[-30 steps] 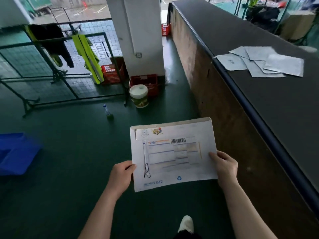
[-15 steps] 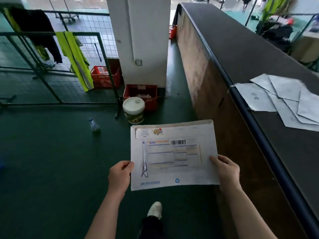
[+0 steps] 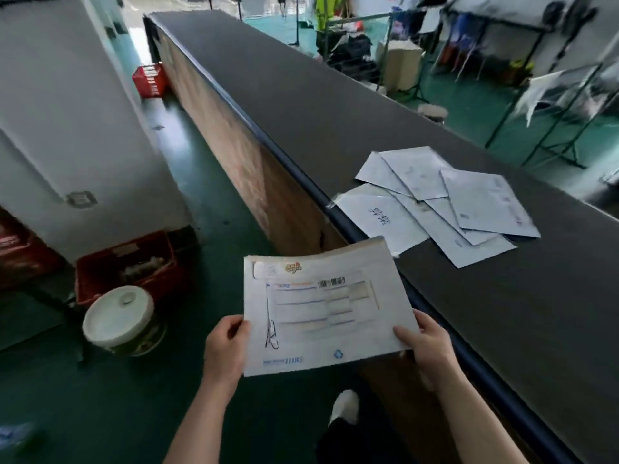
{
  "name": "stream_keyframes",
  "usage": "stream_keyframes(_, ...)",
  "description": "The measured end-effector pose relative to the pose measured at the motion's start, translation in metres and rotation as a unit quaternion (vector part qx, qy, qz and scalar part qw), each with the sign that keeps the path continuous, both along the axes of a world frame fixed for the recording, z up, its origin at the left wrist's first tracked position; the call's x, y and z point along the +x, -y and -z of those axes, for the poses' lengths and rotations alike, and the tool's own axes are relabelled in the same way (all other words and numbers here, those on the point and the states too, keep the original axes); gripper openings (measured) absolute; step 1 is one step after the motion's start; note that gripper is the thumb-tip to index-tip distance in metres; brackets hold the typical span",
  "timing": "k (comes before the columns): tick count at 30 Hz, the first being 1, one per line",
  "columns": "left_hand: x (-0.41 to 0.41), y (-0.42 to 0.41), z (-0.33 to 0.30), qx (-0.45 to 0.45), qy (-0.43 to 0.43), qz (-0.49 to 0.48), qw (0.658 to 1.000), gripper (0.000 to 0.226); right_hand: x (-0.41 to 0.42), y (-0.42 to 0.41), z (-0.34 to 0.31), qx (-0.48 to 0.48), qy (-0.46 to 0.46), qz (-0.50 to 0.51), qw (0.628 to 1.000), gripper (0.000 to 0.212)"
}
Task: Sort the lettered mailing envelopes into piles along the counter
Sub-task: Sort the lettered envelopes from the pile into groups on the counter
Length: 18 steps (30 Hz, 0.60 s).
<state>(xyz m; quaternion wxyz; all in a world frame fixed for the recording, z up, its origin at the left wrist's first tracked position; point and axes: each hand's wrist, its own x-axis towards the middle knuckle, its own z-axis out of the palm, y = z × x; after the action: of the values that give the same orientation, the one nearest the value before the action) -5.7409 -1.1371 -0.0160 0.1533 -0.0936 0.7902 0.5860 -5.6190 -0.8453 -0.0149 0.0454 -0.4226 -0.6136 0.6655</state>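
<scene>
A flat, rectangular white paper envelope (image 3: pixel 326 313) is held in the air over the green floor (image 3: pixel 100 413), just beside the near edge of the long surface (image 3: pixel 335 95). The left hand (image 3: pixel 225 349) grips its lower left edge, thumb curled over the printed face and the fingers hidden behind the paper. The right hand (image 3: pixel 430 346) pinches the lower right corner the same way, thumb on top. The envelope's face carries a pale printed shipping label with a barcode, a small coloured sticker near the top left, a black pen scrawl by the left edge and blue print along the bottom; its top edge bows slightly upward and looks a little frayed.

The surface is a matte dark grey slab with a rounded dark blue rim and a brown, wood-like side panel. On it, near the rim, lies a loose pile of envelopes (image 3: pixel 445 202), thin white rectangles fanned and overlapping at different angles, the nearest one marked with blue characters and poking just over the rim.

On the floor to the left stands a squat round tub (image 3: pixel 122 321) with a smooth white lid, touching or just in front of a red plastic crate (image 3: pixel 130 259) at the foot of a white pillar (image 3: pixel 67 112). A white shoe (image 3: pixel 345 405) shows below the envelope
</scene>
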Motion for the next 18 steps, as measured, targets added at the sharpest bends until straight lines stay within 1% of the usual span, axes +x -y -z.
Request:
stream_keyframes(1, -0.020, -0.020, 0.007, 0.004, 0.014, 0.040, 0.999, 0.010, -0.014, -0.021, 0.006, -0.031, -0.012, 0.058, 0.998, 0.033)
stream_keyframes(3, -0.056, -0.058, 0.014, 0.023, 0.045, 0.118, 0.992, 0.031, -0.042, -0.055, 0.016, -0.075, -0.033, 0.132, 0.988, 0.024)
stream_keyframes(5, -0.098, -0.100, 0.013, 0.020, 0.063, 0.159, 0.985, 0.046, -0.075, -0.089, 0.021, -0.094, -0.040, 0.177, 0.979, 0.021)
stream_keyframes(7, -0.141, -0.135, 0.006, 0.024, 0.051, 0.175, 0.983, 0.052, -0.107, -0.115, 0.022, -0.118, -0.047, 0.201, 0.971, 0.024)
stream_keyframes(10, -0.205, -0.179, -0.003, 0.026, 0.019, 0.160, 0.987, 0.049, -0.155, -0.154, 0.018, -0.149, -0.063, 0.200, 0.966, 0.021)
stream_keyframes(12, -0.231, -0.198, -0.009, 0.045, 0.009, 0.136, 0.990, 0.043, -0.174, -0.168, 0.011, -0.142, -0.067, 0.188, 0.970, 0.016)
stream_keyframes(15, -0.283, -0.234, -0.001, 0.057, 0.025, 0.124, 0.990, 0.035, -0.203, -0.190, 0.015, -0.107, -0.024, 0.142, 0.984, 0.019)
stream_keyframes(18, -0.340, -0.285, 0.011, 0.057, 0.042, 0.151, 0.986, 0.031, -0.235, -0.213, 0.027, -0.043, 0.038, 0.131, 0.990, 0.015)
